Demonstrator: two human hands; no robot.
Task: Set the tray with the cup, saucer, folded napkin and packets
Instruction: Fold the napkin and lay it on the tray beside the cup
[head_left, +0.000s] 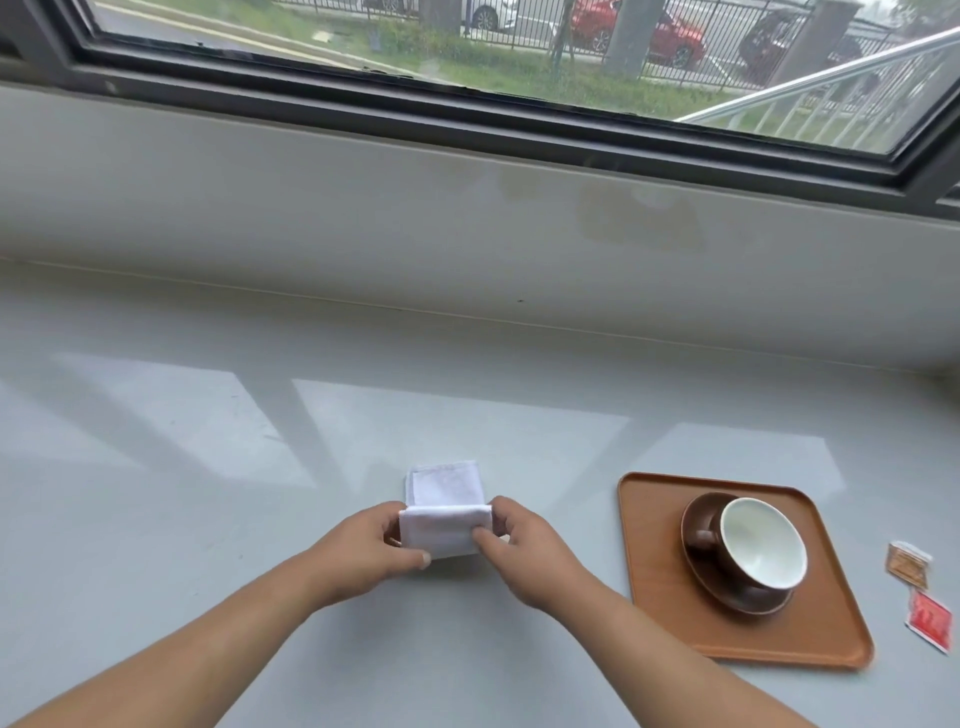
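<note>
On the grey counter (208, 467) below the window (519, 52), we have both hands on the white napkin (447, 512), right in the middle of our view. Our left hand (363, 551) pinches the napkin's left edge, thumb on top near the front corner and fingers curled against the side. Our right hand (524, 545) does the same on the right edge, thumb pressed onto the cloth and fingers wrapped round behind. Both grips are closed tight on the fabric, and the near flap is lifted and folded over while the far part of the napkin lies flat on the counter. Off to our right sits the brown tray (654, 545), well apart from the napkin. On it rests the dark saucer (727, 592), and the cup (761, 543) stands on the saucer, white inside, brown outside, handle pointing left. Beyond the tray's right edge, on the counter, we see two packets: a tan packet (908, 564) farther back and a red packet (930, 621) nearer to us, close together and both off the tray.
</note>
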